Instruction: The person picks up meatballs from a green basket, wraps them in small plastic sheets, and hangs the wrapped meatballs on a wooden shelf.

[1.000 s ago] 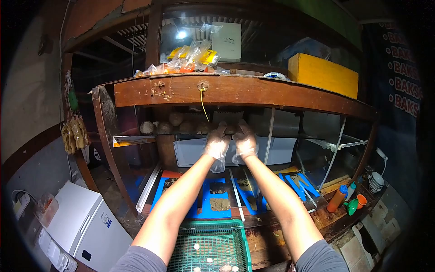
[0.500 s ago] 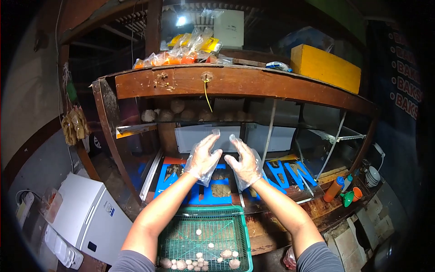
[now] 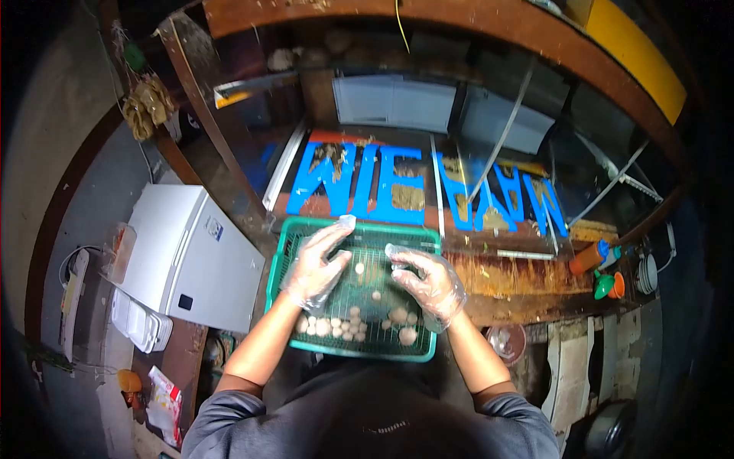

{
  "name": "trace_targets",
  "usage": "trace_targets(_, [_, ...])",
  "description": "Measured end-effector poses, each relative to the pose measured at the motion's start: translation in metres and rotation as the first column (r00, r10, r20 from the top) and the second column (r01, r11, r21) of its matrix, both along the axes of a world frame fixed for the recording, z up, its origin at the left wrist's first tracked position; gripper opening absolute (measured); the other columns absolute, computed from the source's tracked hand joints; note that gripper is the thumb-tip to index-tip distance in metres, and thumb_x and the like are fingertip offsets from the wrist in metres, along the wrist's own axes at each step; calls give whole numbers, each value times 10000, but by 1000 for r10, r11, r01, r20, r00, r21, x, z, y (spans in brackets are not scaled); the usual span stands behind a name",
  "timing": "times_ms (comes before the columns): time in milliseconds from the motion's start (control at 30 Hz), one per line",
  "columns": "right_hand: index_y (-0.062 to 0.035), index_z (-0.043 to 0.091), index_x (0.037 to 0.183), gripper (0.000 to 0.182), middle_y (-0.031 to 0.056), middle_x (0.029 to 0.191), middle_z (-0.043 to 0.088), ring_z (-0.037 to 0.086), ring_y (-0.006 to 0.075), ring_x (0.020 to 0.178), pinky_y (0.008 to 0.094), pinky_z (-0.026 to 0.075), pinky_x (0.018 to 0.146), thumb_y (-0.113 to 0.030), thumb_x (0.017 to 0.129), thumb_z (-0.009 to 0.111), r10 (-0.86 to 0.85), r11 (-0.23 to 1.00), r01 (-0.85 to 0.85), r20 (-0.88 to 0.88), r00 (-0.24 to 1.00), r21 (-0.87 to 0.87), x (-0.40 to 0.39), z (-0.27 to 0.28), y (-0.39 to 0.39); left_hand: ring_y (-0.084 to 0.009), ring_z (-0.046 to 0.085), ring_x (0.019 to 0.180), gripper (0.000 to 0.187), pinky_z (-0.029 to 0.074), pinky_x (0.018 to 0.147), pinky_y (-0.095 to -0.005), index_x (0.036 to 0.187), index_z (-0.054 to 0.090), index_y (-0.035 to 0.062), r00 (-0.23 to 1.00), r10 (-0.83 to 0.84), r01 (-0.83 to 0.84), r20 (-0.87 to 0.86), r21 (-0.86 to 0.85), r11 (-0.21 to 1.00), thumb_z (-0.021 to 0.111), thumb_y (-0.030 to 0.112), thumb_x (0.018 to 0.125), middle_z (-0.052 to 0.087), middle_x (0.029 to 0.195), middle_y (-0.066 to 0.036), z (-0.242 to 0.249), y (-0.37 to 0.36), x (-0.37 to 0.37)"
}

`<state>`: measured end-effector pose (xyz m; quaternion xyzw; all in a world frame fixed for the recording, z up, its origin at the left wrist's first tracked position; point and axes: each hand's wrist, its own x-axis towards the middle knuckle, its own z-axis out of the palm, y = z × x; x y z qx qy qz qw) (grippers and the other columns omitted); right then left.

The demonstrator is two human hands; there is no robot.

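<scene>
A green plastic basket (image 3: pixel 359 226) sits in front of me, with pale round balls of mixed size, probably meatballs (image 3: pixel 353 325), gathered mostly along its near side. Two small ones lie apart, farther in. My left hand (image 3: pixel 317 268), in a clear plastic glove, is over the left part of the basket, fingers stretched and thumb apart. Over the right part hovers my right hand (image 3: pixel 430 283), gloved the same way, its fingers slightly bent and spread. Neither hand holds anything. The palms face each other across a gap.
Behind the basket stands a wooden and glass display case (image 3: pixel 489 268) with blue lettering (image 3: pixel 390 183). A white chest freezer (image 3: pixel 164 252) is at left. Squeeze bottles (image 3: pixel 587 258) and an orange cup (image 3: pixel 616 285) stand at right. A bucket (image 3: pixel 506 344) is low on the right.
My view has tilted down toward the basket. Both hands have come down from in front of the display case to over the basket, still apart and holding nothing.
</scene>
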<state>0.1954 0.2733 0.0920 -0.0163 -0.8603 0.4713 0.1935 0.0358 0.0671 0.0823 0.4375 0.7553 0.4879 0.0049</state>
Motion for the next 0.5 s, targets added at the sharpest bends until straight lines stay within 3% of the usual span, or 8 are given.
trace_targets(67, [-7, 678, 1094, 265, 165, 1164, 683, 651, 295, 1091, 359, 486, 945, -139, 866, 707, -11, 999, 11, 15, 1000, -52, 8, -4, -6, -319, 545, 1247, 458, 407, 1073, -394, 1266, 619, 50, 999, -33, 36, 21, -115, 993, 712, 149, 828, 586, 1313, -174, -12, -26, 3])
trace_targets(200, [-31, 695, 1078, 234, 116, 1072, 707, 665, 213, 1007, 326, 498, 898, -103, 857, 721, -108, 980, 126, 121, 987, -152, 18, -24, -18, -332, 534, 1258, 467, 406, 1078, -405, 1280, 614, 70, 988, -28, 69, 155, -266, 961, 717, 179, 837, 567, 1346, -173, -35, -66, 9])
trace_targets(233, [-67, 695, 1106, 295, 132, 1046, 713, 683, 289, 982, 358, 517, 846, -174, 836, 746, -142, 982, 158, 144, 979, -107, 20, -25, -21, -338, 534, 1255, 465, 414, 1067, -410, 1261, 621, 55, 987, -32, 77, 157, -292, 953, 724, 171, 823, 574, 1335, -181, -40, -72, 11])
trace_targets(300, [-47, 684, 1125, 303, 133, 1038, 714, 708, 247, 875, 334, 541, 764, -164, 851, 739, -146, 986, 157, 164, 976, -57, 22, -31, -26, -344, 534, 1252, 463, 422, 1057, -415, 1242, 628, 41, 983, -26, 83, 179, -323, 943, 731, 162, 808, 581, 1324, -188, -48, -82, 13])
trace_targets(333, [-16, 668, 1148, 315, 131, 1030, 708, 703, 180, 743, 298, 550, 660, -149, 869, 729, -90, 934, 184, 297, 951, -306, 24, -21, -33, -346, 536, 1248, 467, 427, 1053, -412, 1245, 627, 46, 984, -53, 109, 169, -343, 933, 732, 167, 807, 579, 1326, -188, -51, -85, 13])
trace_targets(367, [11, 654, 1161, 328, 127, 1020, 700, 674, 125, 655, 266, 541, 583, -140, 879, 724, -92, 957, 162, 276, 957, -242, 24, -28, -35, -347, 539, 1245, 471, 432, 1050, -409, 1249, 627, 52, 984, -83, 136, 157, -364, 921, 734, 171, 806, 578, 1328, -187, -53, -88, 11])
trace_targets(500, [12, 659, 1152, 338, 131, 1018, 706, 694, 164, 796, 302, 554, 704, -139, 860, 737, -111, 945, 177, 241, 964, -275, 16, -57, -57, -364, 556, 1220, 530, 449, 1042, -416, 1265, 620, 54, 963, -106, 223, 249, -508, 832, 757, 189, 772, 569, 1339, -191, -25, -97, -1])
